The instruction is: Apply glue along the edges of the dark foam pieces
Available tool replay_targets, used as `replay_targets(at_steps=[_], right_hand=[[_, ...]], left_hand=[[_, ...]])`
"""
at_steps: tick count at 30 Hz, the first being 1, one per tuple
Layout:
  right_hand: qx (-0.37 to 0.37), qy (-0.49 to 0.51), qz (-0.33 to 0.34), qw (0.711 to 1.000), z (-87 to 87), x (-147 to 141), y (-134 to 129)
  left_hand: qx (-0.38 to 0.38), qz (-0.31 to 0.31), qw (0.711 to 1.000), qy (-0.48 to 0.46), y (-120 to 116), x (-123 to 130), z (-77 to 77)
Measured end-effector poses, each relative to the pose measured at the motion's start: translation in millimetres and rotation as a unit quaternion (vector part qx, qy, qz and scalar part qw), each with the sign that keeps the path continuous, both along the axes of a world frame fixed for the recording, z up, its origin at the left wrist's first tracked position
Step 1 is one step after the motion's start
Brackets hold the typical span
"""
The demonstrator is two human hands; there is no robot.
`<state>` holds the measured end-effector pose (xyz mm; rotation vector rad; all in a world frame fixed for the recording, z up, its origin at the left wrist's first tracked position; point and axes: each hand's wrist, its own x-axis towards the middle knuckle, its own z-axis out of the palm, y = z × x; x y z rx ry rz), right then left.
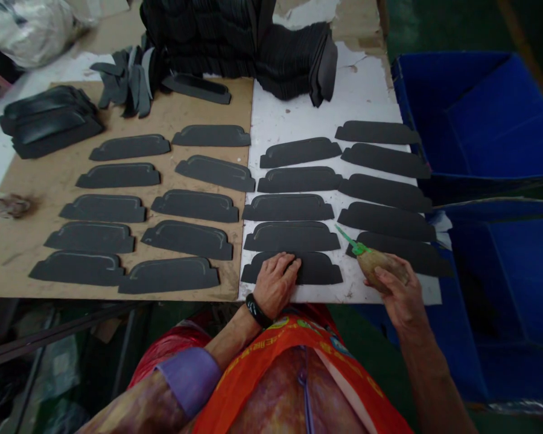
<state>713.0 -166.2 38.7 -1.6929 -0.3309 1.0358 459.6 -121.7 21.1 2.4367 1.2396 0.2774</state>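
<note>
My left hand [277,282] rests with its fingers laid on a dark flat foam-like piece [320,269] at the table's front edge. In my right hand [405,292] is a brownish squeeze bottle [379,268], fingers wrapped round it. Its thin green nozzle [347,237] points left and away from me, near the right end of a neighbouring dark piece [292,236]. Similar pieces lie in rows across the table, and many on the left and middle carry a shiny line along the upper edge, such as this one [187,274].
Dark pieces stand packed in a large stack [294,57] at the back. A smaller pile [49,120] sits back left, beside loose strips [133,78]. Blue bins [452,114] stand along the right side. A crumpled rag [6,205] lies at the left edge.
</note>
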Motion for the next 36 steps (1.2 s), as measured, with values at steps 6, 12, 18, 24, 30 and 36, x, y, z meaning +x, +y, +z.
replay_targets(at_steps=[6, 12, 18, 24, 30, 36], right_hand=[[-0.051, -0.184, 0.120, 0.974, 3.1, 15, 8], [-0.065, -0.244, 0.169, 0.953, 9.0, 18, 16], [-0.064, -0.277, 0.181, 0.942, 7.1, 18, 22], [-0.067, -0.301, 0.191, 0.932, 6.1, 15, 25], [-0.073, -0.311, 0.199, 0.927, 8.1, 13, 25], [-0.082, -0.332, 0.212, 0.916, 13.2, 12, 23]], left_hand=[[0.017, -0.005, 0.999, 0.035, 21, 37, -4.2], [0.028, -0.001, 0.997, 0.065, 23, 44, -9.3], [0.020, 0.004, 0.997, 0.071, 23, 46, -7.8], [0.017, 0.006, 0.998, 0.063, 22, 46, -6.8], [0.013, 0.011, 0.998, 0.056, 23, 45, -6.5], [0.008, 0.011, 0.999, 0.049, 24, 45, -7.2]])
